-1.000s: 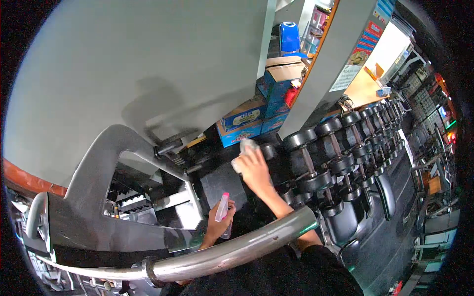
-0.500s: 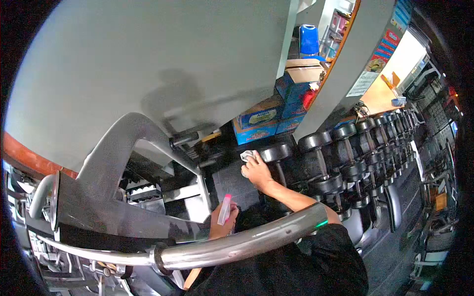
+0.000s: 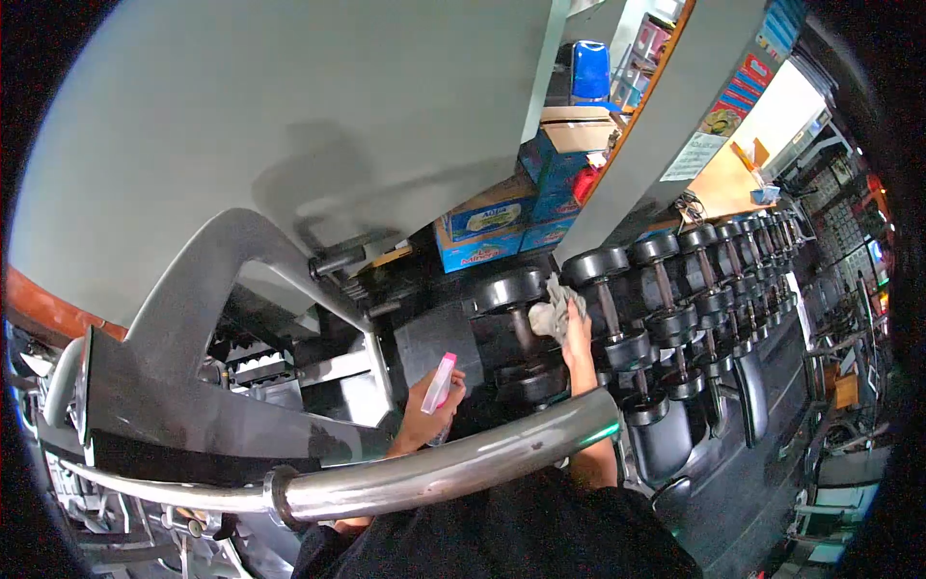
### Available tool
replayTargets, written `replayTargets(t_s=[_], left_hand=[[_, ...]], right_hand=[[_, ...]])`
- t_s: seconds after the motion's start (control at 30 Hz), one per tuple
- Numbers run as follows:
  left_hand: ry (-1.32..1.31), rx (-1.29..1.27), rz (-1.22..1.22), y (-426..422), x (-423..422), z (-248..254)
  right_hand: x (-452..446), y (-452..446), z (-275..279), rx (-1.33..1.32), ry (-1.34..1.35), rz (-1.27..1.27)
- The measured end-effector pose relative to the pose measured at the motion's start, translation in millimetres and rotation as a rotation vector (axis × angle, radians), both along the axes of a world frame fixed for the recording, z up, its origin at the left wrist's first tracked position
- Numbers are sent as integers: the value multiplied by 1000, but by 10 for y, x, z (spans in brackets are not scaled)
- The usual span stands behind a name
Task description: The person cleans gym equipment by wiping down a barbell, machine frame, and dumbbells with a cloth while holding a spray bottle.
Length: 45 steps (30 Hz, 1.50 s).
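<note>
My left hand (image 3: 421, 417) is closed round a spray bottle (image 3: 440, 386) with a pink and whitish trigger head; most of its body is hidden by my fingers. A crumpled grey cloth (image 3: 552, 311) is gripped in my right hand (image 3: 578, 340). The cloth is beside the handle of the nearest dumbbell (image 3: 511, 288), between it and the neighbouring dumbbell (image 3: 595, 263); I cannot tell whether it touches either one. Both dumbbells have round black heads and lie on the rack.
A thick chrome bar (image 3: 453, 473) crosses in front of my arms, joined to a grey machine frame (image 3: 183, 289) at left. More dumbbells (image 3: 666, 280) run off to the right. Blue cartons (image 3: 482, 253) stand by the wall, and a padded bench (image 3: 661, 446) is below the rack.
My right hand has moved right with the cloth, from the nearest dumbbell's outer left side to its right side by the handle. My left hand still holds the spray bottle. The view shifted slightly.
</note>
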<state>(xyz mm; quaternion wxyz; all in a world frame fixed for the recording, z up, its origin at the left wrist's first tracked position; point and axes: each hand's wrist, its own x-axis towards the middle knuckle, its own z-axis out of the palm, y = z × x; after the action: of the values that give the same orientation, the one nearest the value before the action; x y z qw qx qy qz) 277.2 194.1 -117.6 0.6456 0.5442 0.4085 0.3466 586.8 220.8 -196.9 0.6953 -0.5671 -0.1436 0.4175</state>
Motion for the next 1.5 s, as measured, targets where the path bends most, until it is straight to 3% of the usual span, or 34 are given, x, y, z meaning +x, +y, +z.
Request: replayTargets(t_s=[0.07, 0.27, 0.33, 0.43, 0.5, 0.53, 0.6, 0.67, 0.73, 0.77, 0.83, 1.0, 1.07, 1.2, 1.3, 1.5], left_hand=[[8, 48, -54, 37, 102, 31], [17, 28, -126, -1, 277, 79], [18, 179, -110, 1, 264, 114], [-6, 60, -94, 26, 156, -57], [-12, -27, -70, 60, 83, -90], [-10, -26, -74, 72, 49, -95], [-38, -131, -15, 86, -6, -113], [-77, -143, 2, 114, -28, -121], [-16, 43, -8, 150, -62, -107], [-14, 46, -10, 161, -77, -70], [28, 33, -3, 166, -98, 3], [1, 72, -17, 191, -87, -111], [9, 78, -27, 204, -80, -103], [-56, 6, -32, 198, -106, -153], [-60, -14, -24, 175, -109, -190], [-12, 57, -48, 184, -59, -101]], right_hand=[[11, -124, -54, 41, 129, 9], [36, -183, -57, 87, 187, -23], [23, -176, -50, 53, 183, -24], [57, -130, -131, 30, 162, -41], [128, -9, -467, -75, -79, -147], [111, 41, -511, -74, -77, -151], [56, 171, -599, -229, -471, -11], [-65, 306, -655, -339, -547, 40], [-24, 430, -846, -351, -280, 11], [-71, 403, -660, -348, -278, 9], [-102, 285, -359, -152, 321, 58], [-36, 275, -571, 27, 526, 9], [-25, 302, -559, 81, 791, -116], [-111, 320, -470, 88, 712, -159], [-51, 310, -632, 284, 786, -20], [-439, 292, -24, 315, 637, -165]])
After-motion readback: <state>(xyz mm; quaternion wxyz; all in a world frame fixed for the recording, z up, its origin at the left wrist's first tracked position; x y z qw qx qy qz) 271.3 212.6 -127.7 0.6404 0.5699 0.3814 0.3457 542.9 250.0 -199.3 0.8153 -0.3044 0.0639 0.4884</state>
